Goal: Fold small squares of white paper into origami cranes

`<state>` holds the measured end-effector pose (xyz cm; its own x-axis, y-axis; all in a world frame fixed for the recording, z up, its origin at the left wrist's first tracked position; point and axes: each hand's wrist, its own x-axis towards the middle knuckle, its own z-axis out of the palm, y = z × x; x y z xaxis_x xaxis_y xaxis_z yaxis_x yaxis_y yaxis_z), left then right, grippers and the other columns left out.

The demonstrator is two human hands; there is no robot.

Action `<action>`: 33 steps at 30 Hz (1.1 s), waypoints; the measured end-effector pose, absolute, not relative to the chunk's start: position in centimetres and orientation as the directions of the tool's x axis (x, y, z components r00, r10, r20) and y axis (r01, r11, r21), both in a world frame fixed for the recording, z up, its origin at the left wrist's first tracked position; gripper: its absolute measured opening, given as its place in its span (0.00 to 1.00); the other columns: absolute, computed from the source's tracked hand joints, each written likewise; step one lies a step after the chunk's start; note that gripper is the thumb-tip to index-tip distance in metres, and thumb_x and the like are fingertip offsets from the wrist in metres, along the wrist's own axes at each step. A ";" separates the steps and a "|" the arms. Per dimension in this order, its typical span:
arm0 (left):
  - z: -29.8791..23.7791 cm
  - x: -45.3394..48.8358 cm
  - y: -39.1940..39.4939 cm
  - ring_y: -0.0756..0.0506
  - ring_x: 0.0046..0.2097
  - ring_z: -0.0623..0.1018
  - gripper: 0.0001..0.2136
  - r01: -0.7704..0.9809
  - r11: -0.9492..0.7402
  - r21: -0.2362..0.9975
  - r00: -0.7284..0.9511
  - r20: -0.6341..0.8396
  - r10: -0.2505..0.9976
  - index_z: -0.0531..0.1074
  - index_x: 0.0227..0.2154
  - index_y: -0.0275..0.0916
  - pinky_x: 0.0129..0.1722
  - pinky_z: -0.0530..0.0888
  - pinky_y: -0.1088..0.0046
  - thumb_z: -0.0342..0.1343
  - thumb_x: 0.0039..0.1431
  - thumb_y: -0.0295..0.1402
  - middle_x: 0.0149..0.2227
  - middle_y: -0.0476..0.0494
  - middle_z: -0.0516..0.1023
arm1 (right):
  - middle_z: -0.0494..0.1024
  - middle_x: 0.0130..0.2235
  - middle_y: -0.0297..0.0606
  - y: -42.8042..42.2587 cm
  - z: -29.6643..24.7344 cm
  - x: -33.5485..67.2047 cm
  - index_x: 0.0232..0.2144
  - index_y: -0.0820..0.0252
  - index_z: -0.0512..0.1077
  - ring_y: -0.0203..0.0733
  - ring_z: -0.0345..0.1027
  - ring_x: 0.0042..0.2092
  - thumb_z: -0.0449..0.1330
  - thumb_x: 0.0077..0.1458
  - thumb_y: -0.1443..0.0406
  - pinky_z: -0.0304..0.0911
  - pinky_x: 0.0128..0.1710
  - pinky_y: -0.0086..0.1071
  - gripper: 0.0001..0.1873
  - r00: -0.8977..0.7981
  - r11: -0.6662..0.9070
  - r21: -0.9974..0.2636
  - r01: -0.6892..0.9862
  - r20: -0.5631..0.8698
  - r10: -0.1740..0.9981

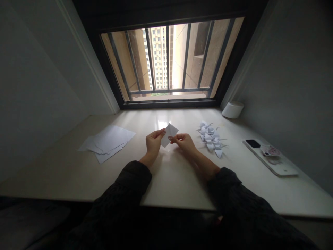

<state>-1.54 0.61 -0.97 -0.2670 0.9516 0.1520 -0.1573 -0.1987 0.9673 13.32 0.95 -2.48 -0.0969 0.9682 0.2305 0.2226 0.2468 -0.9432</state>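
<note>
- Fingers of our left hand are pinched closed on the left edge of a small folded paper.
- Our right hand pinches the same piece near its lower-right edge, so we hold it diamond-shaped between both hands at the centre of the frame.
- Below our hands, we see the pale, glossy table.
- Right of centre, we have a cluster of folded paper figures.
- Left of centre, we see overlapping white sheets.
- Toward the right edge, we see a phone lying face down, a white rounded object above it.
- Across the top centre, we face a barred window.
</note>
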 end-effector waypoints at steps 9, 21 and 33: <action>-0.3 -1.7 0.5 0.44 0.38 0.78 0.31 -0.140 -0.101 0.985 -0.126 0.084 0.989 0.71 0.50 0.36 0.40 0.73 0.68 0.68 0.40 0.40 0.39 0.39 0.80 | 0.77 0.23 0.37 0.8 -2.1 13.0 0.18 0.60 0.74 0.36 0.65 0.26 0.65 0.40 0.49 0.59 0.30 0.32 0.19 0.021 0.092 -0.987 -0.135 0.090 0.996; -0.9 -1.4 0.2 0.43 0.34 0.79 0.20 0.060 -0.068 0.996 -0.053 0.071 0.996 0.80 0.31 0.34 0.31 0.67 0.71 0.64 0.44 0.47 0.28 0.38 0.81 | 0.75 0.22 0.36 0.7 -2.4 12.3 0.19 0.60 0.76 0.36 0.65 0.27 0.68 0.38 0.53 0.55 0.28 0.30 0.16 0.123 0.064 -0.959 -0.275 0.031 0.992; -0.6 -1.6 0.2 0.45 0.30 0.76 0.19 0.098 -0.031 0.995 -0.056 0.036 0.998 0.80 0.28 0.33 0.29 0.65 0.71 0.65 0.41 0.46 0.27 0.39 0.80 | 0.74 0.22 0.36 1.6 -1.8 13.8 0.19 0.61 0.76 0.35 0.62 0.26 0.69 0.35 0.54 0.53 0.25 0.30 0.16 0.200 0.047 -0.956 -0.290 -0.013 0.980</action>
<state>-1.57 0.23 -0.65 -0.0559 0.9978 0.0361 0.0977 -0.0305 0.9947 13.77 1.59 -1.85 0.2002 0.9797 -0.0130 -0.2899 0.0466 -0.9559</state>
